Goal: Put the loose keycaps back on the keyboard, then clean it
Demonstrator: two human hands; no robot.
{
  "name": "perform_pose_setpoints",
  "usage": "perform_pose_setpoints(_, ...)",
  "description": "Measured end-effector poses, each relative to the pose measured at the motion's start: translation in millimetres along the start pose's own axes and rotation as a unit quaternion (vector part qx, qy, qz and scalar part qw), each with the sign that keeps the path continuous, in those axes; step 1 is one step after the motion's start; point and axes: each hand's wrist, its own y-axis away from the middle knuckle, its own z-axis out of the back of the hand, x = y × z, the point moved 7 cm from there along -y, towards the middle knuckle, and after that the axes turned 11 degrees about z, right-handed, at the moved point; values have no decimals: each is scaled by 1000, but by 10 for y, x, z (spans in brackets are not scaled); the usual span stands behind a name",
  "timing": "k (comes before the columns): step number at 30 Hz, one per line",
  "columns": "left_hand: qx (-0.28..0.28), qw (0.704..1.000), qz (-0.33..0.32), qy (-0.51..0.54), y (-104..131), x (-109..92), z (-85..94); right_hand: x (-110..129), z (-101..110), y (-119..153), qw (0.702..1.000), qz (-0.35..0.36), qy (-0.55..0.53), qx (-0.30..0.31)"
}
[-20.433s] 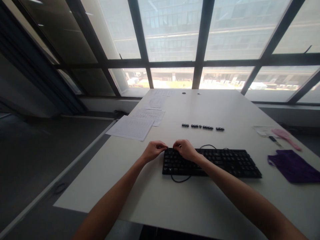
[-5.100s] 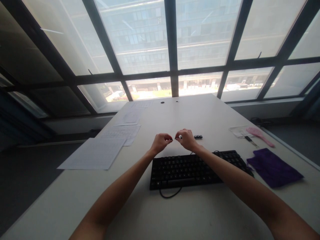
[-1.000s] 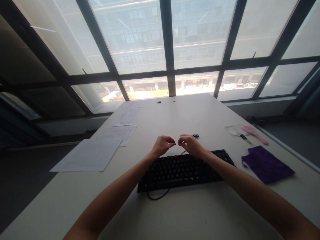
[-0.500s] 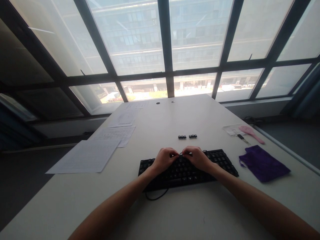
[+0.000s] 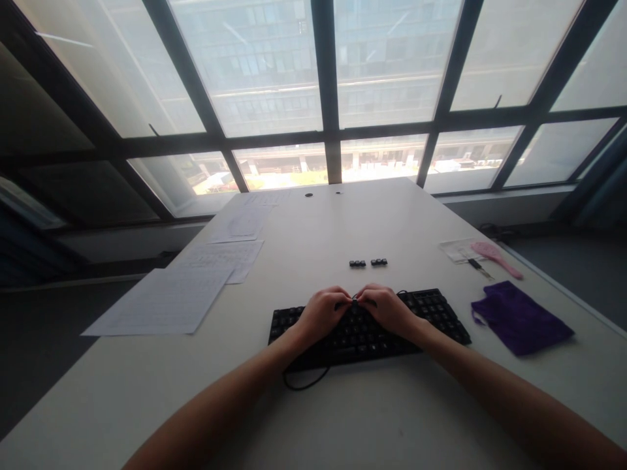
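Note:
A black keyboard lies on the white table in front of me. Over its far edge, my left hand has thumb and fingers pinched together at the top row of keys. My right hand pinches the same spot from the other side, its fingertips almost touching those of the left. A small dark piece, perhaps a keycap, shows between the fingertips, too small to make out. Beyond the hands, several loose black keycaps stand in two short rows, a left row and a right row.
Printed sheets of paper lie along the left side. At the right are a purple cloth pouch, a pink hairbrush-like object and a small black-handled tool. A cable loop sticks out at the keyboard's near edge. Windows stand behind the table.
The view has tilted down slightly, so the background sits a little higher. Both hands stay at the same spot on the keyboard, their fingertips drawn slightly closer together.

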Motion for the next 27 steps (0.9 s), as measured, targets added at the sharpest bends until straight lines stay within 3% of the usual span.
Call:
perform_pose_setpoints(12, 1, 980, -58, -190, 156, -260, -102, 262, -118, 64, 977, 18, 205, 56)
perform_pose_setpoints(27, -15, 986, -71, -153, 242, -271, -161, 353, -219, 101, 966, 18, 252, 58)
